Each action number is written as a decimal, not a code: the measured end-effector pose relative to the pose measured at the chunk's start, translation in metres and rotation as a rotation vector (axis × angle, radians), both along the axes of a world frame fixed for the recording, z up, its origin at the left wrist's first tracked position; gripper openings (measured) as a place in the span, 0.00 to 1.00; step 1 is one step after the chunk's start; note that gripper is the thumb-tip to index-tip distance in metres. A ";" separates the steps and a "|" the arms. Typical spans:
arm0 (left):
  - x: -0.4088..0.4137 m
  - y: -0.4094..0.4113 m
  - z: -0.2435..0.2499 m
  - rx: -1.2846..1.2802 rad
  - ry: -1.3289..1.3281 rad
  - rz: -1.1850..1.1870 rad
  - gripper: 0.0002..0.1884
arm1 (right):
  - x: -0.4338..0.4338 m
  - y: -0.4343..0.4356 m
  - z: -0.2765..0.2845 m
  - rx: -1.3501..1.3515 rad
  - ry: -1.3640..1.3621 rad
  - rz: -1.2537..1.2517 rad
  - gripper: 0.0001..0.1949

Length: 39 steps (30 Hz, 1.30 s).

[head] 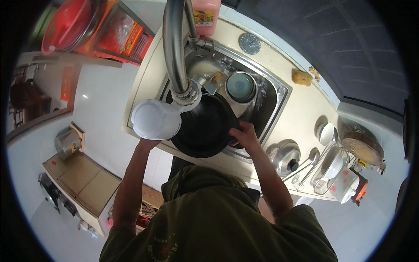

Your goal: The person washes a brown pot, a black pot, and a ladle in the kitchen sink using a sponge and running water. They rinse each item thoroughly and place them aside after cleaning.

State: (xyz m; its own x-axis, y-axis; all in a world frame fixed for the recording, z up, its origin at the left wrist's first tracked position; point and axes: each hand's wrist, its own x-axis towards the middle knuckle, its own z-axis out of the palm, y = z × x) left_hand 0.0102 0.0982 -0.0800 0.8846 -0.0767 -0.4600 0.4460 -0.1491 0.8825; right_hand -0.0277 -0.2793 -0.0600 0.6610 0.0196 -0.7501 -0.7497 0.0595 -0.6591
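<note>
A round black pan [208,129] is held over the near side of a stainless steel sink [266,116], beneath the faucet [175,49]. My right hand [245,136] grips the pan's right rim, thumb on top. A white round attachment [157,119] on the faucet covers most of my left hand [151,143], at the pan's left side; its fingers are hidden. Farther back in the sink, a greenish bowl [240,85] sits inside a metal pot. Beside it lies a cleaver-like blade [209,88], partly covered by the pan.
On the right counter are a pot lid [286,159], ladles [314,156], a white bowl [325,133] and a cutting board [361,149]. A sink strainer [249,43] and a sponge [301,78] lie along the back. A pink bottle [206,16] stands behind the faucet.
</note>
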 end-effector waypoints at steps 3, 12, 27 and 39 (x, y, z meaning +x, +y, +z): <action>-0.004 0.006 0.003 0.047 -0.095 -0.099 0.14 | -0.001 0.005 0.001 -0.019 0.071 0.066 0.13; 0.018 -0.015 0.065 0.132 0.167 -0.192 0.26 | 0.011 0.037 0.037 -0.900 -0.662 0.576 0.19; 0.028 -0.024 0.073 0.098 0.013 -0.206 0.11 | 0.049 0.158 -0.037 -0.287 -1.185 0.920 0.14; 0.014 -0.023 0.058 0.155 -0.119 -0.193 0.26 | 0.035 0.125 -0.040 -0.249 -0.709 1.131 0.12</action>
State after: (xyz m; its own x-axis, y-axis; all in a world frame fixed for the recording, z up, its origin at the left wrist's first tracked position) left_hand 0.0239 0.0750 -0.0217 0.9090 -0.1857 -0.3732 0.2908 -0.3588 0.8869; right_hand 0.0077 -0.1539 -0.0997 0.6160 0.7192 -0.3213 0.1933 -0.5335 -0.8234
